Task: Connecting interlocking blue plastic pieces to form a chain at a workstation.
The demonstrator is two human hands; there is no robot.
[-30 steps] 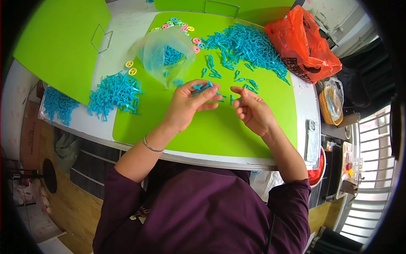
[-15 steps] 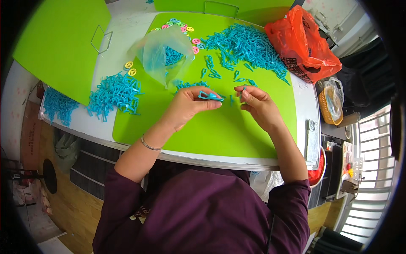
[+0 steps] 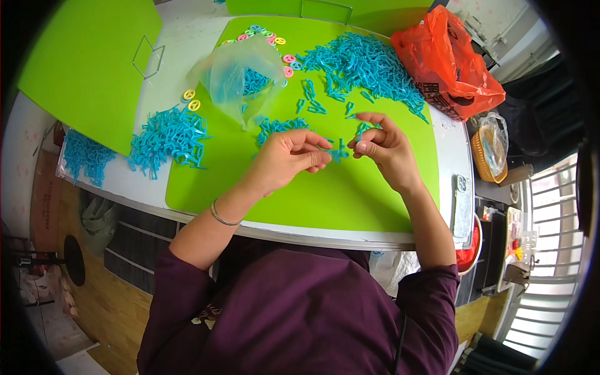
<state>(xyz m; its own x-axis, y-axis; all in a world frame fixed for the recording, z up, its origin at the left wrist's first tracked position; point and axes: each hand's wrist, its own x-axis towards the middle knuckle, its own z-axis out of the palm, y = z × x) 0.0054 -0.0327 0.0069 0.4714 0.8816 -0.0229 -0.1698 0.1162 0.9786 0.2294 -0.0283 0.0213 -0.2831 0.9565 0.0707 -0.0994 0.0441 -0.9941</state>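
Observation:
Between the fingertips of my left hand point(image 3: 287, 156) is a teal plastic clip piece point(image 3: 339, 154), its end pointing toward my other hand. My right hand point(image 3: 390, 156) pinches a small teal piece, mostly hidden, with thumb and a bent finger; its index finger is raised. The hands face each other, a short gap apart, over the green mat point(image 3: 300, 206). Just beyond my left hand lies a small heap of teal pieces point(image 3: 278, 127). Several finished-looking teal clips point(image 3: 316, 107) are scattered farther off.
A large teal pile point(image 3: 369, 62) lies at the far right beside a red plastic bag point(image 3: 447, 69). A translucent bag point(image 3: 231, 81) holds more teal pieces, with coloured rings point(image 3: 289, 59) behind it. Another teal heap point(image 3: 167, 140) sits left. A phone point(image 3: 461, 203) rests at the right edge.
The teal clip lying across my left fingers is gone from there; a teal piece now shows at the fingertips. My right index finger has lifted and the hands have drawn slightly closer.

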